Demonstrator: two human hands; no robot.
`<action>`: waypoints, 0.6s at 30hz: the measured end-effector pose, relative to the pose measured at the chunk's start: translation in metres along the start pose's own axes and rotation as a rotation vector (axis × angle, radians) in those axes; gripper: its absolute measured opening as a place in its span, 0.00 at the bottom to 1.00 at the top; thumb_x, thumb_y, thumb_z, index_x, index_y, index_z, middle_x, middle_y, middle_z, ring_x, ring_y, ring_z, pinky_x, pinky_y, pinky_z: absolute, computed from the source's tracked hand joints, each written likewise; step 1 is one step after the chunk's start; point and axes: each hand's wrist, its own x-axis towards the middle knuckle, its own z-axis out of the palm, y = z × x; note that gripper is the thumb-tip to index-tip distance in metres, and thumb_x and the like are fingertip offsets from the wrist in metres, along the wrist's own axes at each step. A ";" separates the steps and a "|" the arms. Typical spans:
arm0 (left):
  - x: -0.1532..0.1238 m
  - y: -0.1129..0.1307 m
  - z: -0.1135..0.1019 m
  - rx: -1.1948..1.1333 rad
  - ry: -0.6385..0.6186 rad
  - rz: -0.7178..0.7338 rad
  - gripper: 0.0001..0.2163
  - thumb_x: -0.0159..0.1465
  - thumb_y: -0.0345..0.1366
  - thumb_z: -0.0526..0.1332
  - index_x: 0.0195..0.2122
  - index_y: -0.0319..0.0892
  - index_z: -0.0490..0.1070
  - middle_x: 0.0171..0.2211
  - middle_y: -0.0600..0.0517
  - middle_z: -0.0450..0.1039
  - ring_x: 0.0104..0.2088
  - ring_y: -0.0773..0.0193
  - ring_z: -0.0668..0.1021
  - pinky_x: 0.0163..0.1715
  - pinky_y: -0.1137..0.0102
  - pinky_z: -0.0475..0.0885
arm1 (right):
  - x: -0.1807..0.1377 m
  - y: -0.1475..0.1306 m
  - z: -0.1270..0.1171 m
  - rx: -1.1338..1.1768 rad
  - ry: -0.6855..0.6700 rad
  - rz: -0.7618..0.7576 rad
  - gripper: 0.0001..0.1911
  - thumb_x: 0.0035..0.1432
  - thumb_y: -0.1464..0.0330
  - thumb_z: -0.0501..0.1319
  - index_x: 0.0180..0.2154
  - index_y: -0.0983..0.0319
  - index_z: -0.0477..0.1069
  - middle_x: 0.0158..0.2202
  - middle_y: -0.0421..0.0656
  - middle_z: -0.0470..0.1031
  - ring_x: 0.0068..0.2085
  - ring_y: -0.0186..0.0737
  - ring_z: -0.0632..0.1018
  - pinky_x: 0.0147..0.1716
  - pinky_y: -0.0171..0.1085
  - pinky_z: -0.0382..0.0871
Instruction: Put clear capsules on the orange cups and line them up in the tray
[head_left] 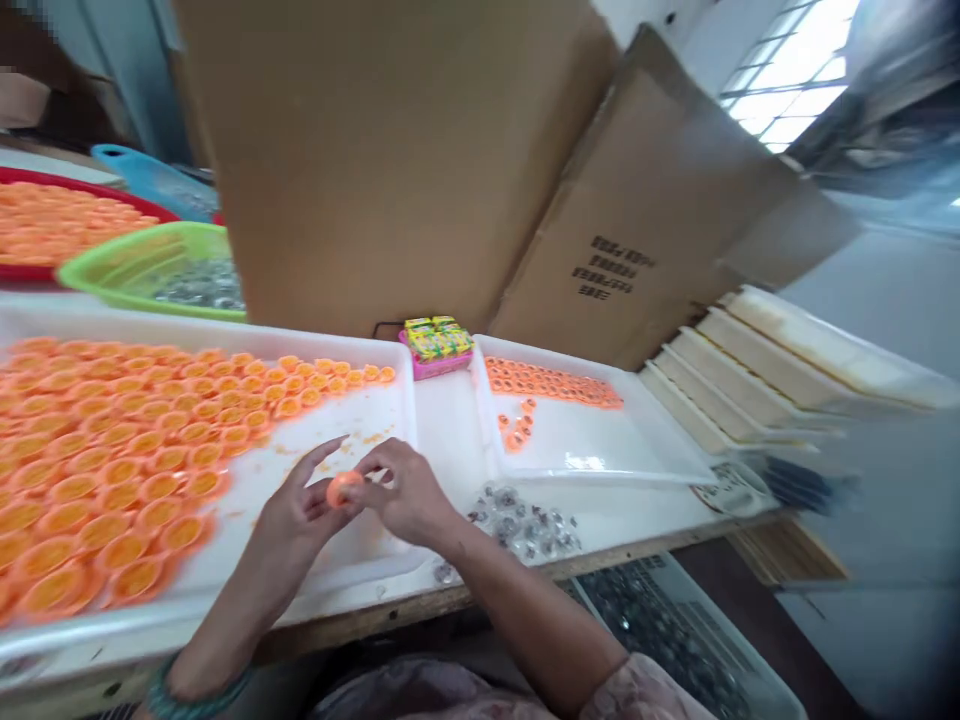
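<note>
Between my two hands is a small round orange piece. My left hand pinches it from the left, one finger stretched upward. The fingers of my right hand press on the same piece from the right. Both hands are above the right end of a white tray, whose left part is covered with orange cups with yellow-orange insides. To the right of my right hand lies a pile of small clear pieces with dark centres. A second white tray holds orange pieces with dark centres.
Behind the trays stand large cardboard sheets and a pink basket of yellow packets. A green basket and a red tray are at left. Stacked white trays stand at right, a bin of clear pieces below.
</note>
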 end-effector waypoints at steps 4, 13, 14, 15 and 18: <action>0.001 -0.002 0.004 0.068 -0.035 -0.014 0.44 0.45 0.46 0.71 0.61 0.49 0.51 0.31 0.53 0.78 0.39 0.56 0.78 0.40 0.66 0.73 | -0.006 0.001 -0.007 -0.012 0.024 -0.019 0.10 0.47 0.61 0.67 0.29 0.60 0.72 0.32 0.40 0.70 0.36 0.35 0.71 0.34 0.33 0.65; 0.004 -0.013 0.008 0.140 0.022 0.025 0.32 0.49 0.50 0.66 0.55 0.49 0.62 0.47 0.50 0.74 0.49 0.56 0.74 0.48 0.71 0.70 | -0.008 0.048 -0.157 -0.278 0.502 0.276 0.12 0.55 0.59 0.59 0.35 0.61 0.68 0.31 0.41 0.74 0.34 0.36 0.74 0.33 0.34 0.65; 0.003 -0.012 0.010 0.164 0.028 0.017 0.30 0.50 0.51 0.65 0.54 0.49 0.63 0.46 0.50 0.75 0.49 0.56 0.74 0.49 0.70 0.69 | -0.009 0.060 -0.172 -0.451 0.399 0.371 0.11 0.55 0.60 0.58 0.34 0.61 0.68 0.31 0.41 0.74 0.33 0.36 0.74 0.31 0.33 0.65; 0.002 -0.012 0.011 0.190 0.031 0.008 0.29 0.50 0.51 0.64 0.53 0.49 0.64 0.45 0.51 0.75 0.49 0.56 0.74 0.49 0.70 0.69 | -0.010 0.071 -0.183 -0.578 0.292 0.440 0.11 0.54 0.60 0.59 0.34 0.61 0.69 0.30 0.41 0.74 0.32 0.36 0.74 0.30 0.33 0.64; 0.003 -0.013 0.008 0.266 0.032 -0.006 0.27 0.49 0.52 0.64 0.50 0.48 0.68 0.46 0.52 0.75 0.50 0.54 0.73 0.50 0.68 0.69 | -0.010 0.100 -0.191 -0.715 0.081 0.494 0.08 0.48 0.65 0.66 0.30 0.62 0.71 0.29 0.40 0.74 0.32 0.36 0.74 0.30 0.32 0.62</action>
